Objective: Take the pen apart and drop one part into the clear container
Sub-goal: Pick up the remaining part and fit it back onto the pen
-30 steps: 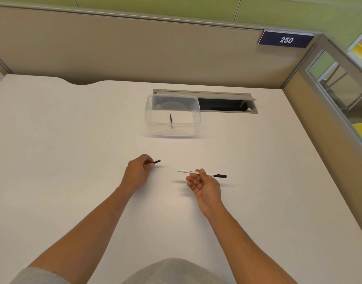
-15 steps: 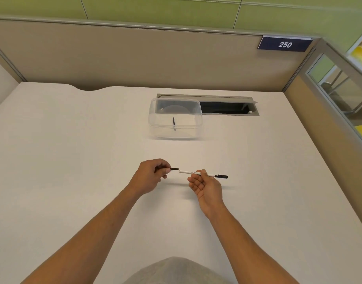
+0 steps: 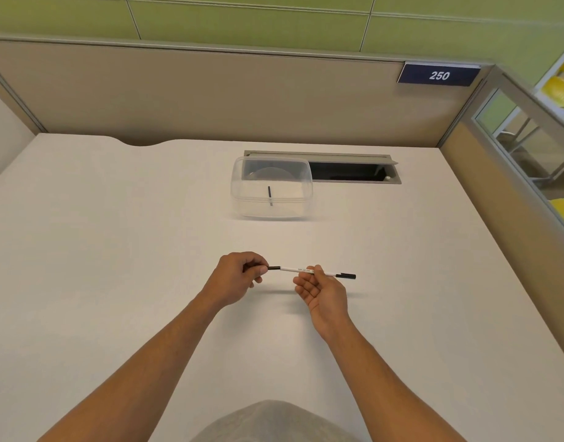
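Both hands (image 3: 239, 275) grip the pen (image 3: 306, 271) above the table (image 3: 114, 250).

Both forearms bare up to frame edge, no sleeves in view. Left hand (image 3: 234, 277) and right hand (image 3: 322, 293) bare: no gloves, rings, watch or wristbands. Grey fabric garment (image 3: 274, 422) at bottom centre, plain, no print or markings visible.

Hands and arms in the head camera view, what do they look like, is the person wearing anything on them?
Both arms are bare from wrist to past the elbow. No watch, rings, bracelets or gloves show on the left hand or the right hand. No sleeve edge shows in this view. A rounded patch of grey fabric fills the bottom centre of the picture, apparently the person's clothing.
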Available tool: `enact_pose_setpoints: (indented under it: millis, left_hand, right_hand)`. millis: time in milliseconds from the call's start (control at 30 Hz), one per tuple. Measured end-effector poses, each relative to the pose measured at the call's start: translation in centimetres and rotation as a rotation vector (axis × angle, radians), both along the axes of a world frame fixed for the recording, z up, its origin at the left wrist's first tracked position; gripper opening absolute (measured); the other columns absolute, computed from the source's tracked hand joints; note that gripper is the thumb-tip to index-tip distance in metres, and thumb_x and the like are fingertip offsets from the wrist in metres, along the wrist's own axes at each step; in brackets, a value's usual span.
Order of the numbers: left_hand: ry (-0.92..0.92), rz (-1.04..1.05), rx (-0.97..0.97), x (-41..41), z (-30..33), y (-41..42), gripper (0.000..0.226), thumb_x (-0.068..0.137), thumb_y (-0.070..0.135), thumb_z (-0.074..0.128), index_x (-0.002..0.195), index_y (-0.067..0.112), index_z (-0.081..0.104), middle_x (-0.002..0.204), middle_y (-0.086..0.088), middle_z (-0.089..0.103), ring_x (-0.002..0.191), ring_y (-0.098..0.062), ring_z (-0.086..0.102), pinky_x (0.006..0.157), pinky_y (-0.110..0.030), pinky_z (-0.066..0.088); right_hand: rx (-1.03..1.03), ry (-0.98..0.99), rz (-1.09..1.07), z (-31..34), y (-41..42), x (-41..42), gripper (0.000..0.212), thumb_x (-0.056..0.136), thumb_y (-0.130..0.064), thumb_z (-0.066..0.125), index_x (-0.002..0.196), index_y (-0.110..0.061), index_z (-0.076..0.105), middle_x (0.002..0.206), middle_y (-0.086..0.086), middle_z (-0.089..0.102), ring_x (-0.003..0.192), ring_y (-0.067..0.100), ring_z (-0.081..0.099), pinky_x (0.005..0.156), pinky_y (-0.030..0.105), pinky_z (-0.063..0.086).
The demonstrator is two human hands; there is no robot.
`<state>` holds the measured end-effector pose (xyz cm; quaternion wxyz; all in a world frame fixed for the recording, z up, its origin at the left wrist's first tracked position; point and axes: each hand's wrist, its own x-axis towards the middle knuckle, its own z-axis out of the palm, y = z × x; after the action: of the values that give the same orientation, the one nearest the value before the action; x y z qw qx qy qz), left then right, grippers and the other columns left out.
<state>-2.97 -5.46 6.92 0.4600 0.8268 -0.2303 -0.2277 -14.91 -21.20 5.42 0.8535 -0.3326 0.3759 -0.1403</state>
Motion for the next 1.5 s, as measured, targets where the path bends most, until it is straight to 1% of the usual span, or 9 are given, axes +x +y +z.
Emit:
enact_pose_setpoints:
  millis: [367, 533, 733, 867, 1067, 1133, 1267, 1367, 1500]
  left_hand:
    - [0.013, 0.005, -0.009, -0.2, 0.4, -0.3, 0.012, 0.089, 0.011, 0.065, 0.083, 0.017, 0.073, 0.065, 0.003, 0.070, 0.057, -0.004, 0.064, 0.056, -0.014, 0.049]
    - [0.021, 0.023, 0.003, -0.5, 0.2, -0.2, 0.011, 0.089, 0.014, 0.066, 0.083, 0.019, 0.074, 0.064, 0.003, 0.071, 0.054, -0.004, 0.063, 0.055, -0.013, 0.049]
    - [0.044, 0.025, -0.022, -0.6, 0.1, -0.2, 0.009, 0.089, 0.014, 0.067, 0.084, 0.018, 0.074, 0.065, 0.001, 0.071, 0.057, -0.009, 0.065, 0.058, -0.018, 0.052]
    - [0.084, 0.037, -0.074, -0.7, 0.0, -0.1, 0.011, 0.088, 0.009, 0.066, 0.083, 0.015, 0.074, 0.063, 0.005, 0.069, 0.059, -0.009, 0.065, 0.057, -0.018, 0.051]
    - [0.058, -0.044, -0.034, -0.9, 0.0, -0.4, 0.019, 0.094, 0.010, 0.058, 0.100, 0.019, 0.075, 0.088, -0.002, 0.065, 0.067, -0.003, 0.062, 0.063, -0.020, 0.052]
    - [0.057, -0.070, -0.034, -1.1, 0.1, -0.5, 0.020, 0.095, 0.012, 0.058, 0.101, 0.020, 0.075, 0.092, -0.003, 0.063, 0.068, -0.003, 0.062, 0.064, -0.020, 0.053]
    - [0.105, -0.034, -0.086, -1.4, 0.1, -0.8, 0.017, 0.094, 0.010, 0.059, 0.099, 0.016, 0.074, 0.087, 0.001, 0.066, 0.068, -0.007, 0.064, 0.064, -0.024, 0.053]
    - [0.196, 0.018, -0.172, -1.5, 0.1, -1.0, 0.019, 0.096, 0.004, 0.054, 0.099, 0.007, 0.072, 0.085, -0.009, 0.070, 0.073, -0.017, 0.071, 0.065, -0.028, 0.056]
    - [0.345, 0.051, -0.277, -2.0, 0.0, -1.2, 0.020, 0.097, -0.001, 0.049, 0.103, -0.001, 0.068, 0.094, -0.018, 0.071, 0.085, -0.025, 0.073, 0.073, -0.029, 0.060]
  right_hand:
    - [-0.028, -0.001, 0.017, -0.2, -0.5, -0.2, 0.020, 0.095, -0.020, 0.054, 0.092, -0.003, 0.062, 0.070, 0.011, 0.071, 0.068, 0.024, 0.070, 0.057, 0.029, 0.057]
    - [-0.035, 0.007, 0.014, -0.1, -0.4, -0.3, 0.020, 0.095, -0.021, 0.054, 0.092, -0.002, 0.062, 0.071, 0.012, 0.070, 0.068, 0.024, 0.070, 0.057, 0.029, 0.057]
    - [-0.038, 0.010, 0.012, -0.1, -0.5, -0.2, 0.020, 0.095, -0.021, 0.054, 0.094, -0.001, 0.061, 0.069, 0.011, 0.070, 0.066, 0.023, 0.069, 0.056, 0.029, 0.056]
    - [-0.044, 0.015, 0.020, -0.2, -0.4, -0.4, 0.021, 0.094, -0.021, 0.055, 0.094, -0.001, 0.062, 0.071, 0.012, 0.070, 0.068, 0.025, 0.069, 0.057, 0.029, 0.057]
    - [-0.053, 0.022, 0.032, -0.3, -0.3, -0.5, 0.021, 0.094, -0.021, 0.055, 0.094, -0.001, 0.062, 0.072, 0.013, 0.070, 0.068, 0.025, 0.069, 0.057, 0.029, 0.056]
    - [-0.055, 0.023, 0.035, -0.3, -0.3, -0.4, 0.022, 0.094, -0.021, 0.055, 0.095, 0.000, 0.062, 0.072, 0.013, 0.070, 0.068, 0.025, 0.069, 0.057, 0.029, 0.056]
    - [-0.052, 0.021, 0.033, -0.2, -0.2, -0.3, 0.022, 0.095, -0.021, 0.054, 0.095, 0.000, 0.062, 0.072, 0.013, 0.070, 0.068, 0.025, 0.069, 0.057, 0.030, 0.057]
    - [-0.050, 0.015, 0.034, -0.2, -0.1, -0.3, 0.022, 0.095, -0.021, 0.054, 0.096, 0.000, 0.062, 0.073, 0.013, 0.070, 0.069, 0.025, 0.069, 0.057, 0.030, 0.056]
    - [-0.042, 0.011, 0.037, -0.3, -0.1, -0.3, 0.022, 0.095, -0.021, 0.054, 0.097, 0.000, 0.061, 0.074, 0.013, 0.071, 0.070, 0.025, 0.070, 0.058, 0.030, 0.057]
